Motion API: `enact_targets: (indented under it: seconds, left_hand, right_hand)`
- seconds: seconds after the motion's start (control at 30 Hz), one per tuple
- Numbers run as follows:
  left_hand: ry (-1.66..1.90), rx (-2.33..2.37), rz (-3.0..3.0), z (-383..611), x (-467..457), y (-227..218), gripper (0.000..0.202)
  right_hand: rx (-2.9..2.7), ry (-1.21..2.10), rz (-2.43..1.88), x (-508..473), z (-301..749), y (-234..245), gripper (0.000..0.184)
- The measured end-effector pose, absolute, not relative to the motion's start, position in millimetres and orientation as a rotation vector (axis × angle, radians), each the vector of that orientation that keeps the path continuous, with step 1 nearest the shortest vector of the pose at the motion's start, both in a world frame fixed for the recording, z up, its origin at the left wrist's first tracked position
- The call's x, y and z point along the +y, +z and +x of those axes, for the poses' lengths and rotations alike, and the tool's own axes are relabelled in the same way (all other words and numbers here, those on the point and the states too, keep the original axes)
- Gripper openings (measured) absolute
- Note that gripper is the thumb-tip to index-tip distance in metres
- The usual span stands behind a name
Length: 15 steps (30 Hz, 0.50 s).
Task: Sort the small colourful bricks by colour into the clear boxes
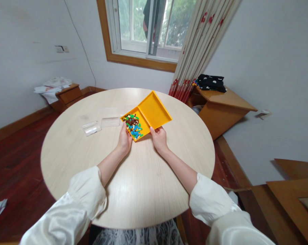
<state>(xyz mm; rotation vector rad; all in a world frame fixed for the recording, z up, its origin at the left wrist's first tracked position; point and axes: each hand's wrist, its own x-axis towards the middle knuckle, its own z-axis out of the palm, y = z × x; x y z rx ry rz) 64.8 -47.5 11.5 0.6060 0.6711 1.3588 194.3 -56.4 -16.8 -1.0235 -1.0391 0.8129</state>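
Both my hands hold a yellow hinged plastic box [156, 110], its lid folded out to the right, tilted above the table. Small building bricks [134, 126] in brown, blue and green lie heaped at the left end of the box. My left hand [124, 139] grips the box's left edge, thumb on the rim. At the lower edge near the hinge, my right hand [159, 139] is closed on the box with its thumb on top. The fingers under the box are mostly hidden.
On the round pale table [133, 190] to the left lie a small clear plastic case [91, 128] and a larger clear case [110, 121]. A wooden cabinet [227, 98] with a dark cloth [211, 83] on it stands at the right. Papers [53, 86] lie at the far left.
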Motion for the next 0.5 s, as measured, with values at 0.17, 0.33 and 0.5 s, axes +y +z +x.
enact_targets:
  seconds: [0.17,0.33,0.5]
  left_hand:
    - [1.456,0.600,0.627,66.7,-35.9,7.0,0.040]
    - [1.504,0.582,0.690,63.4,-24.5,-3.5,0.043]
    - [1.540,0.581,0.759,58.3,-17.3,-11.6,0.043]
  right_hand:
    - [-1.037,0.850,-1.077,-53.0,195.8,-21.4,0.034]
    - [-1.052,0.827,-1.105,-49.8,197.7,-24.2,0.033]
    - [-1.086,0.765,-1.120,-49.2,198.7,-26.3,0.030]
